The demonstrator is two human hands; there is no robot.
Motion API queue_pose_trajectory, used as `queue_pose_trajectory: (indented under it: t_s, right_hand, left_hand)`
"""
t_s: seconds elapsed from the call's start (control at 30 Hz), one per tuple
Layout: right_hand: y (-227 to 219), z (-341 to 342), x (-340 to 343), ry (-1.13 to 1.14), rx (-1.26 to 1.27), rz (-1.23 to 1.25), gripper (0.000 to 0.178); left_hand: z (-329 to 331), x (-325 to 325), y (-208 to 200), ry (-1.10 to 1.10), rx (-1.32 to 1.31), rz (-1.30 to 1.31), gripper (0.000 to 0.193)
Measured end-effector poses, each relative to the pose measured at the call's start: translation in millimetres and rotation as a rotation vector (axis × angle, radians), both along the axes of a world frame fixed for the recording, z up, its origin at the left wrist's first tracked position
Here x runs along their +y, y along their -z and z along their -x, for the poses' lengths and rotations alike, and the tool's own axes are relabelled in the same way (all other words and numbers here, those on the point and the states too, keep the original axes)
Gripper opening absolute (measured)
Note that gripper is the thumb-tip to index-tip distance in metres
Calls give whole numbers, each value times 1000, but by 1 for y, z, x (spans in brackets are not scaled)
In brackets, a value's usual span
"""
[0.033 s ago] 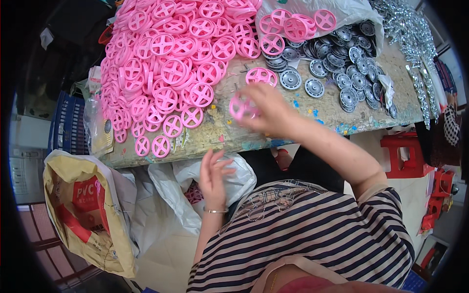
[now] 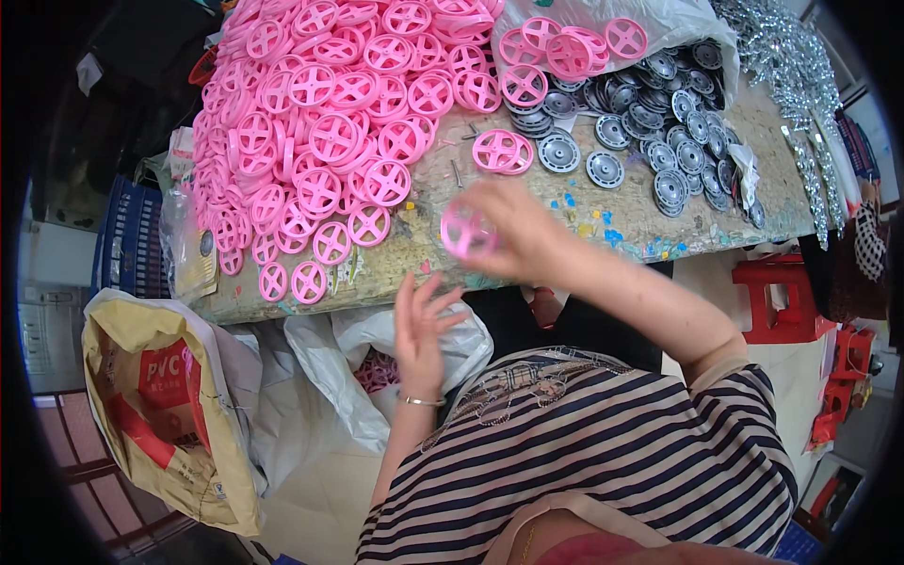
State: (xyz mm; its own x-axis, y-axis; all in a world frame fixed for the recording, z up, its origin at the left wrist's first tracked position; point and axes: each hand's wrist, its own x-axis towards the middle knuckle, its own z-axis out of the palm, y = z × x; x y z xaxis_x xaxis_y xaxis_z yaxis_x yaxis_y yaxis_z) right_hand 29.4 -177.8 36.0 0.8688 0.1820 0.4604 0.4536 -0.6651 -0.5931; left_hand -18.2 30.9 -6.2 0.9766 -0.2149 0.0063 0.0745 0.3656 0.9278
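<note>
My right hand (image 2: pixel 516 226) grips a pink plastic wheel (image 2: pixel 460 232) with open spokes, held over the near part of the table. Both the wheel and the fingers are slightly blurred. Below it, my left hand (image 2: pixel 421 331) is open and bare, its fingers spread by the table's front edge. Just beyond my right hand lie a couple of overlapping pink wheels (image 2: pixel 499 151) and a thin metal pin (image 2: pixel 456 173). A large heap of pink wheels (image 2: pixel 330 137) rises at the left, while grey hubcap-like discs (image 2: pixel 670 184) are piled at the right.
White plastic bags (image 2: pixel 315 353) hang under the table's front, one with pink pieces inside. A tan sack (image 2: pixel 141 320) stands open at the left. Silver tinsel (image 2: pixel 786 71) lies at the far right, and a red stool (image 2: pixel 777 301) is below the table's right end.
My right hand has come slightly nearer to me with the pink wheel. My left hand has risen and shifted a little right, toward it.
</note>
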Motion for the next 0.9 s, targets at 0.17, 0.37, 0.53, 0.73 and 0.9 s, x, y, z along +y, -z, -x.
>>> queue_pose_trajectory:
  t_s: [0.17,0.37,0.53,0.73,0.9]
  right_hand:
    - [6,47,-12,-152,199,-66,59]
    - [31,-6,-96,400,-9,322,49]
    - [49,-15,-103,457,-67,499,38]
    - [18,-19,-91,390,184,1,25]
    - [13,43,-19,66,209,-224,25]
  left_hand:
    - [-11,-43,2,177,111,-53,43]
    - [-6,-43,-1,263,390,44,35]
    - [-5,-44,1,292,404,15,34]
    - [-9,-42,-3,291,381,77,36]
    - [-9,-50,-13,248,337,71,41]
